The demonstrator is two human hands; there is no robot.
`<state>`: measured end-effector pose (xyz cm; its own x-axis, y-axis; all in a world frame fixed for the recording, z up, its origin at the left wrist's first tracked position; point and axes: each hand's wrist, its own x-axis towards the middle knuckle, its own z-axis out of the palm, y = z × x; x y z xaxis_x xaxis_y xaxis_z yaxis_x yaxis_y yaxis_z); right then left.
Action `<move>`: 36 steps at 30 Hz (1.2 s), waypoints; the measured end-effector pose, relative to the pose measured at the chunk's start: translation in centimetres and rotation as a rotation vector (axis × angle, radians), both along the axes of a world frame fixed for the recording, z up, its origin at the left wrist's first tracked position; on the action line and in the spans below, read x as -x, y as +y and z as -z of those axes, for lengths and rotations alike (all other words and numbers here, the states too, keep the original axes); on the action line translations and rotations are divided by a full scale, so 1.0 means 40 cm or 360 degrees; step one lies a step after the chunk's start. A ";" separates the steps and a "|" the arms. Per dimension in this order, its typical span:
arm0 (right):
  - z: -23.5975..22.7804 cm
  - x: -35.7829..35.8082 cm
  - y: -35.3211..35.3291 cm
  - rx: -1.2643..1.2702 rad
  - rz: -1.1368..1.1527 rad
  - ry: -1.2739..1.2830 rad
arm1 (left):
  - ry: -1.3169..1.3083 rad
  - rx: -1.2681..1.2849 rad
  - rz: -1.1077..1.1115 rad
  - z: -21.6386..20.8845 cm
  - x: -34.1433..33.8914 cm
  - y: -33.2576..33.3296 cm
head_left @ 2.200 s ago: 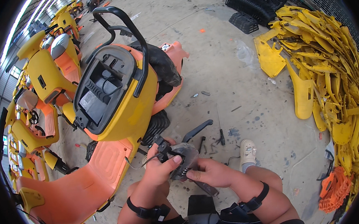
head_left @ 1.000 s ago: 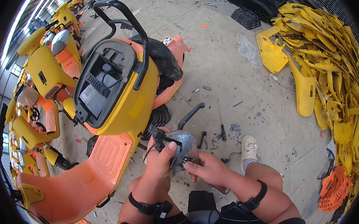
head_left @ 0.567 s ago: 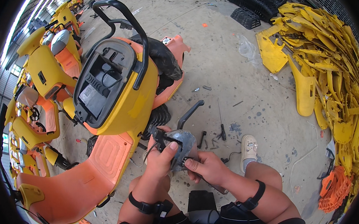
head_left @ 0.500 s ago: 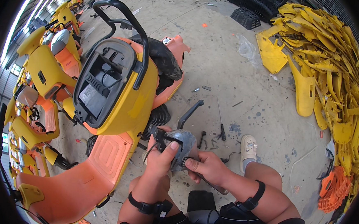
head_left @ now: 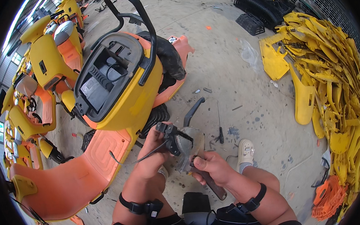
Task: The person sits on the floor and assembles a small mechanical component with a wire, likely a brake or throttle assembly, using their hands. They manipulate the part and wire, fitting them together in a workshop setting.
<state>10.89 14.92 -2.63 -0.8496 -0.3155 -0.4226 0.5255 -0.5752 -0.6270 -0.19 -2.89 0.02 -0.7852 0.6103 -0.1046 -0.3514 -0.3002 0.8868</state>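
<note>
Our left hand (head_left: 152, 146) closes on the black lever clamp (head_left: 170, 138) left of the grey shell (head_left: 185, 147), while our right hand (head_left: 217, 166) clenches the brown bar (head_left: 213, 186), which slants from the shell down rightward

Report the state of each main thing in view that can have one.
Left hand: against the black bracket; grip partly hidden.
Right hand: closed around the brown bar.
Thin cable: one end free.
Scooter compartment: open.
Screwdriver: lying on the floor.
Yellow panels: heaped.
Orange parts: stacked.
</note>
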 end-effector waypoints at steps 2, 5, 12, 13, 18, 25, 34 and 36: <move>-0.005 -0.001 -0.003 0.0031 0.0020 0.0019 | 0.0035 0.0093 -0.0058 0.016 0.000 -0.006; 0.000 -0.004 -0.004 0.0094 0.0016 0.0013 | 0.0275 0.0369 -0.0086 0.012 -0.001 -0.003; 0.026 -0.005 0.010 0.0342 -0.0164 -0.0014 | 0.0632 0.0580 -0.0286 0.023 -0.010 -0.010; 0.030 -0.007 0.013 0.0385 -0.0175 -0.0014 | 0.0664 0.0606 -0.0258 0.015 -0.009 -0.014; 0.074 -0.004 0.023 0.0482 -0.0249 0.0040 | 0.0809 0.0498 -0.0322 0.021 -0.009 -0.007; 0.090 0.004 0.018 0.0452 -0.0243 0.0111 | 0.0297 0.0198 -0.0312 0.043 -0.014 0.015; 0.049 0.010 0.025 0.0192 -0.0159 0.0201 | 0.0089 -0.0034 0.0007 -0.009 -0.020 -0.013; 0.043 0.008 0.029 0.0156 -0.0165 0.0214 | 0.0054 0.0038 -0.0052 -0.017 -0.028 -0.001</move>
<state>10.55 16.06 -4.36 -0.8573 -0.4381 -0.2703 0.5000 -0.5841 -0.6394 0.93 -2.95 0.69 -0.8080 0.5820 -0.0918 -0.3113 -0.2894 0.9052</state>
